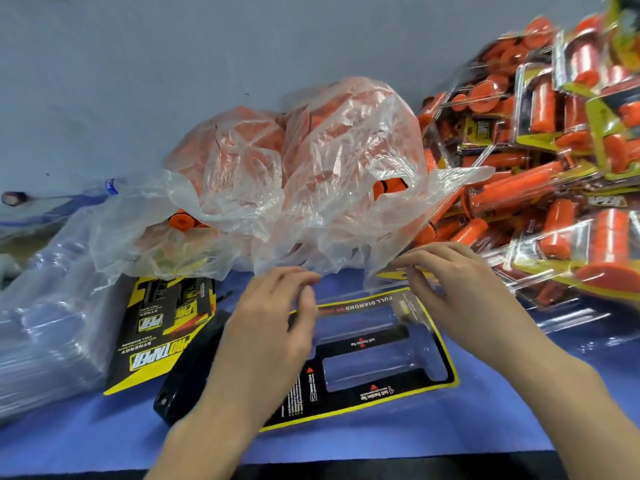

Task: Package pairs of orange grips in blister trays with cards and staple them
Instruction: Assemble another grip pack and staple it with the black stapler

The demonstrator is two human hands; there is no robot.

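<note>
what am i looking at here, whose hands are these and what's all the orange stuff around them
There is no machine. This is one picture from a camera worn on a person's head, looking down at their own hands. The left hand and right hand reach to the far edge of a clear blister tray with a black and yellow card. Its pockets look empty, and it is too blurred to tell whether the fingers grip it. Behind it sits a thin plastic bag of loose orange grips. On the right is a pile of finished packs. On the left lie empty clear trays, more printed cards and a black tool, probably the stapler. All rests on a blue mat.
</note>
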